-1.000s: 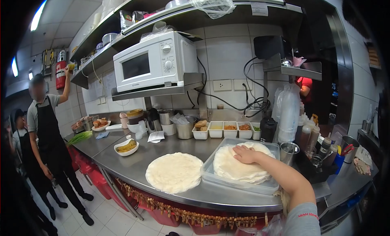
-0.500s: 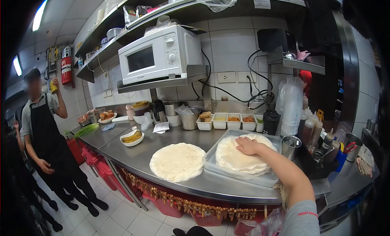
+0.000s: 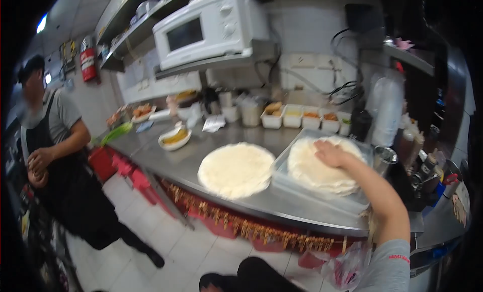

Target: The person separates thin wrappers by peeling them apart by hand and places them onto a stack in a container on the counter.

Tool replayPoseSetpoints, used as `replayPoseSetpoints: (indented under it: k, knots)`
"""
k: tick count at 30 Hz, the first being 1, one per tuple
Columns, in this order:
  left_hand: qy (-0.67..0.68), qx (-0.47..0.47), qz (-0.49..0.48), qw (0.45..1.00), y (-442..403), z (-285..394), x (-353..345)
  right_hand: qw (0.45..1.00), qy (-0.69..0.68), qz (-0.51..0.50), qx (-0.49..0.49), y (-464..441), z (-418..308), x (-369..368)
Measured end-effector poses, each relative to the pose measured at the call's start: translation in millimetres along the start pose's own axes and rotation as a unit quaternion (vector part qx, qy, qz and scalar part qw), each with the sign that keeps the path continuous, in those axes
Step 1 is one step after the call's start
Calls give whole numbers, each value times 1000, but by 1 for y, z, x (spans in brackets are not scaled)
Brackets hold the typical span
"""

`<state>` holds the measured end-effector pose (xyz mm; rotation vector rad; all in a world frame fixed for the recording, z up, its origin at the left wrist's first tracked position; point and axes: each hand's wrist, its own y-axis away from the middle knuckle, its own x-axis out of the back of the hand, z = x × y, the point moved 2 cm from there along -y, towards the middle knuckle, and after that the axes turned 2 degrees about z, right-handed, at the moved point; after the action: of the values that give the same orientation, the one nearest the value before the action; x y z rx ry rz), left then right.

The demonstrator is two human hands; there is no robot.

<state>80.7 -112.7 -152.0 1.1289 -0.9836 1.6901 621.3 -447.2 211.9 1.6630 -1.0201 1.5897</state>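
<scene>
My right hand (image 3: 330,153) rests palm down, fingers spread, on a stack of thin white dough rounds (image 3: 314,171). The stack lies in a clear plastic tub (image 3: 287,184) on the steel counter (image 3: 188,166). Left of the tub, one flat dough round (image 3: 236,170) lies directly on the counter. My left hand is not visible; dark knees show at the bottom edge.
A person in a black apron (image 3: 65,181) stands at the left, hands together. Behind the dough are small food containers (image 3: 302,119), a bowl (image 3: 174,139) and a metal cup (image 3: 384,157). A microwave (image 3: 206,33) sits above. Clothespins (image 3: 241,225) line the counter's front edge.
The view has tilted and shifted, so the counter sits farther right. My right hand stays on the stack. The person at the left appears closer, with the raised arm lowered and hands together.
</scene>
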Motion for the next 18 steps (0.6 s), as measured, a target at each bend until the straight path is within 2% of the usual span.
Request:
replayPoseSetpoints:
  k: [1,2,3,5,8,10,12,14,17,18]
  knots:
    - [-14,132,-116,984,-17,-21,27,1000,0,0,2,-2,2,-1]
    - [-144,182,-35,972,-26,-59,9,1000,2,2,5,-2,2,-1]
    - [-94,227,-46,968,-55,-56,46,999,20,21,36,-13,12,-5]
    - [-103,101,45,989,-116,-13,121,991,52,4,122,7,-3,31]
    - [4,17,189,982,-185,57,199,982,-22,113,148,38,-28,75]
    - [32,-124,234,964,-223,101,238,970,-81,116,195,71,-61,102]
    - [13,-220,243,945,-261,136,251,951,-137,112,252,102,-90,110]
    - [52,-265,188,944,-290,175,267,939,-167,78,291,141,-114,101]
    - [-11,-308,156,938,-336,203,251,931,-140,-23,338,203,-143,82]
    - [-32,-282,122,951,-348,209,249,918,-153,-66,360,219,-150,78]
